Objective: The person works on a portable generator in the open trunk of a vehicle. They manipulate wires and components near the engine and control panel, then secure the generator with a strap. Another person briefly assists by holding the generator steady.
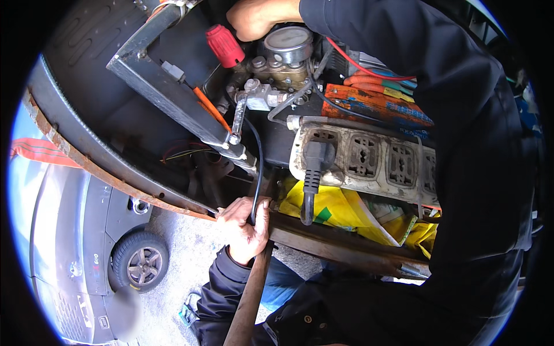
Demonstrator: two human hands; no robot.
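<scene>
1. Two hands are in view, both yours, both in dark sleeves. Far left, outside the work: a parked grey car [86, 242] on the pavement, one wheel [141, 266] showing, and a red strap [40, 151] near the picture's left edge.

2. Left of centre, a rusted curved rim [115, 180] runs down toward your left hand [247, 225]. Above it a grey steel bracket [167, 95] slants across the dark bay.

3. Your left hand is curled shut around a rusty bar [323, 239], the fingers wrapped over its top edge. A black cable [258, 167] drops from the fittings above and passes under those fingers, pinned against the bar.

4. Just right of that hand, a black plug [314, 158] sits in the first socket of a dirty white power strip [375, 161]; its lead hangs down past the bar, close beside your knuckles but apart from them.

5. Up top, a red cap [225, 45] stands left of a brass valve body [277, 68] with a round pressure gauge [288, 41] on it.

6. Your right hand [254, 20] is above the gauge, touching or nearly touching its upper left edge. Fingers are folded under and hidden; you cannot tell whether they grip anything.

7. Right of the gauge: a red wire [352, 60], an orange box [378, 104], and yellow bags [334, 207] under the strip.
</scene>
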